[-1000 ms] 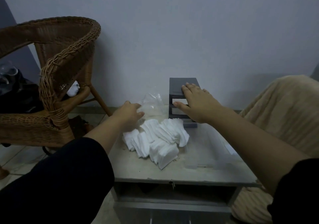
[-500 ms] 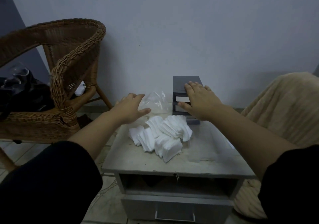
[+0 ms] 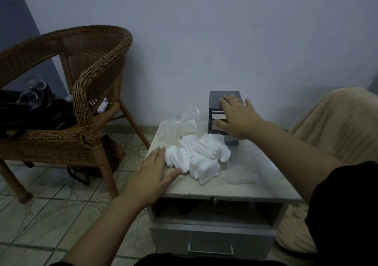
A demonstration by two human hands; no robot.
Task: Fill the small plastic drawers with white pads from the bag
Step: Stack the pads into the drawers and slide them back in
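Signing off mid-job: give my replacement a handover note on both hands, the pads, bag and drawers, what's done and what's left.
Left hand: open, flat on the table beside the white pads, holding nothing.
Right hand: open, resting on the drawer unit.
Plastic bag: lies behind the pile and looks mostly emptied.
Done: pads are out on the table.
Left: load the pile into the drawers. How full they are cannot be told.

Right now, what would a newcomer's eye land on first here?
The heap of white pads in the middle of the small table stands out, bright against everything else. The left hand is spread open at the heap's left edge; the right hand rests on the dark drawer unit at the table's back, beside the clear bag.
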